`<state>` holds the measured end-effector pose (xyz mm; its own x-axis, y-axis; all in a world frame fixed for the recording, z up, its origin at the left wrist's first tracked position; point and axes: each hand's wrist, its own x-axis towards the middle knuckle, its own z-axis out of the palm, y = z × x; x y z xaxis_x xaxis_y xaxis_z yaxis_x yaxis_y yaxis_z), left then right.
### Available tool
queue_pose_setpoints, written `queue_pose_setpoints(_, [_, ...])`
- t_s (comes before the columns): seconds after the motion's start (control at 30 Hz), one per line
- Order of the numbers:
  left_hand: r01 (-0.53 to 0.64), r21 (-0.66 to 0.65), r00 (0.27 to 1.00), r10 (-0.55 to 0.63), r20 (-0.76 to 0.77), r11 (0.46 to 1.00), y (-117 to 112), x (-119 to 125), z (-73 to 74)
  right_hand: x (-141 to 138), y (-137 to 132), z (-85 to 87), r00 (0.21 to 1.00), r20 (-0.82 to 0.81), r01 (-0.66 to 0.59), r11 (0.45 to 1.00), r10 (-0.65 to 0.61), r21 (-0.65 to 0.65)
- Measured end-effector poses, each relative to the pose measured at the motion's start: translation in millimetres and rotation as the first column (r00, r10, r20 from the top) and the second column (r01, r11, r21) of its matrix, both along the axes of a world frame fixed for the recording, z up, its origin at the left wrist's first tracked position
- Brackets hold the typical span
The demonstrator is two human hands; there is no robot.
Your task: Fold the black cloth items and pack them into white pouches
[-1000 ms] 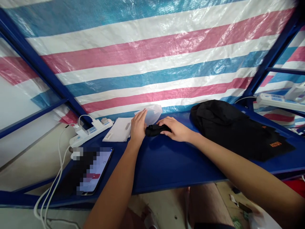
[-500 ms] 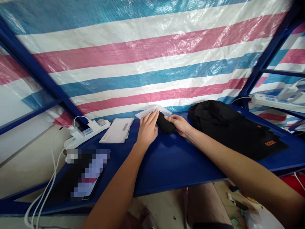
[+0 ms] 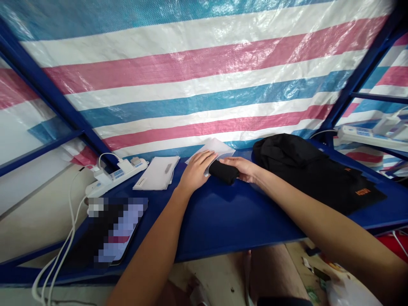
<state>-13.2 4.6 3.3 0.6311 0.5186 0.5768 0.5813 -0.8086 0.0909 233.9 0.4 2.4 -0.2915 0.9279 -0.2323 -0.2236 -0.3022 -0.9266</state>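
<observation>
My right hand (image 3: pixel 244 169) grips the right end of a rolled black cloth (image 3: pixel 223 171), which lies slantwise above the blue table. Its left end reaches the clear plastic bag (image 3: pixel 219 145), and part of the bag's edge lies over it. My left hand (image 3: pixel 199 169) is closed on the bag near that end, fingers together and pointing to the upper right. Its thumb is hidden. How far the roll reaches inside the bag I cannot make out. Just right of my right hand is a heap of black cloth (image 3: pixel 287 153).
Flat white packets (image 3: pixel 156 172) lie left of my hands on the blue table (image 3: pixel 236 225). Beyond them are a power strip (image 3: pixel 123 172) with cables and a blurred-out phone (image 3: pixel 123 238). Flat black pieces with orange lettering (image 3: pixel 361 192) lie at right. A striped plastic sheet (image 3: pixel 204 85) hangs behind.
The black roll has shifted slightly right and toward me, and looks longer and slimmer. My left hand has moved down a little onto the bag, whose edge now shows at the roll's left end.
</observation>
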Motion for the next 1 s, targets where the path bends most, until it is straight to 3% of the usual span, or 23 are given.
queue_pose_setpoints(0.13, [-0.031,-0.039,1.0,0.031,0.0,0.999,-3.1,2.9,1.6,-0.7,-0.7,0.2,0.995,0.1,0.003,0.999,-0.008,0.048])
queue_pose_setpoints(0.23, [-0.137,-0.062,0.99,0.139,0.028,0.989,-3.3,3.7,1.5,1.0,-1.9,5.3,0.966,0.221,0.065,0.956,-0.132,0.287])
queue_pose_setpoints(0.27, [-0.18,-0.071,0.982,0.183,0.04,0.981,-2.4,3.5,0.3,2.5,-3.0,7.6,0.945,0.267,0.061,0.903,-0.19,0.426])
queue_pose_setpoints(0.3, [-0.221,-0.082,0.973,0.226,0.052,0.972,-1.1,3.1,-1.5,4.6,-4.3,9.8,0.916,0.319,0.014,0.817,-0.241,0.577])
queue_pose_setpoints(0.37, [-0.286,-0.111,0.953,0.295,0.074,0.952,1.6,2.0,-6.4,9.4,-6.6,13.2,0.84,0.439,-0.208,0.559,-0.318,0.803])
queue_pose_setpoints(0.43, [-0.314,-0.136,0.941,0.327,0.087,0.94,3.3,1.0,-11.2,13.9,-7.0,14.1,0.736,0.562,-0.465,0.321,-0.378,0.825])
queue_pose_setpoints(0.47, [-0.312,-0.147,0.941,0.327,0.088,0.939,3.5,0.5,-12.9,15.7,-6.4,13.7,0.682,0.606,-0.552,0.256,-0.41,0.794])
queue_pose_setpoints(0.5, [-0.296,-0.158,0.946,0.312,0.089,0.942,3.3,0.2,-14.1,17.0,-5.4,12.8,0.639,0.63,-0.601,0.225,-0.442,0.767])
queue_pose_setpoints(0.57, [-0.222,-0.177,0.966,0.242,0.095,0.959,2.1,0.1,-14.6,18.6,-3.0,10.3,0.602,0.631,-0.616,0.218,-0.489,0.757])
queue_pose_setpoints(0.7, [-0.055,-0.209,0.985,0.087,0.146,0.976,-0.8,3.5,-12.8,18.5,-2.5,4.3,0.637,0.59,-0.543,0.254,-0.496,0.8])
queue_pose_setpoints(0.83, [-0.023,-0.237,0.994,0.048,0.101,0.971,-3.2,8.0,-11.9,14.9,-3.2,-3.0,0.66,0.586,-0.501,0.306,-0.47,0.81])
queue_pose_setpoints(1.0, [-0.017,-0.2,0.996,0.034,0.081,0.98,-8.0,12.3,-9.1,12.7,7.0,-7.7,0.729,0.499,-0.436,0.244,-0.47,0.866])
